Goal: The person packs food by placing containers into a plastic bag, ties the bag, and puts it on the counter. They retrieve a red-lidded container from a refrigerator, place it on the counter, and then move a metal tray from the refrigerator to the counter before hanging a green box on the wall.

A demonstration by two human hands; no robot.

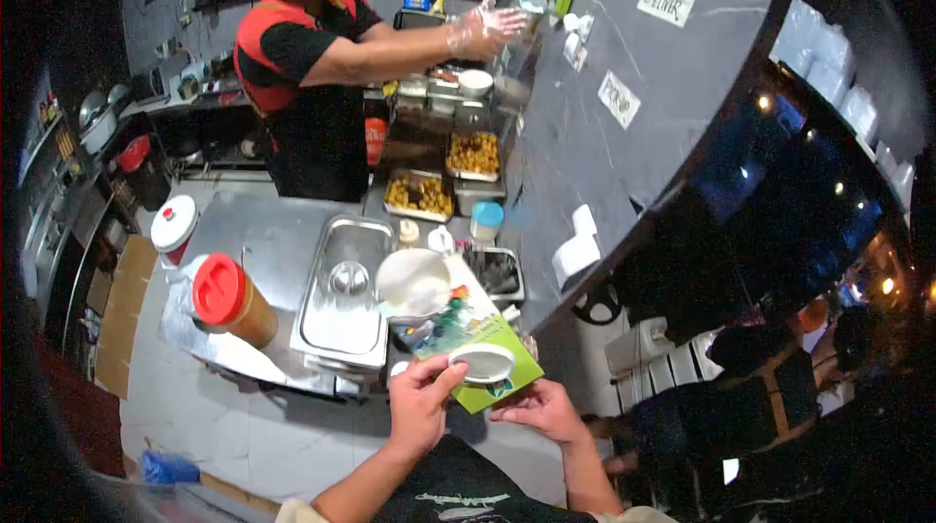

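Between the thumb and fingers of my left hand (421,401) is a small round white lid (483,364), tilted with its greyish face toward me. It overlaps the green box (509,352) in this view. My right hand (546,414) is at the box's lower corner, thumb and forefinger apart, fingers pointing left. Just beyond my left hand a white bowl (414,281) stands beside the box. Left of the bowl is a steel tray (341,289) with a round piece inside.
A co-worker (302,84) in plastic gloves reaches over the far counter. Trays of browned food pieces (475,154) line the middle. A red-lidded jug (232,299) stands at left. The dark curved counter (673,65) with paper signs bounds the right side.
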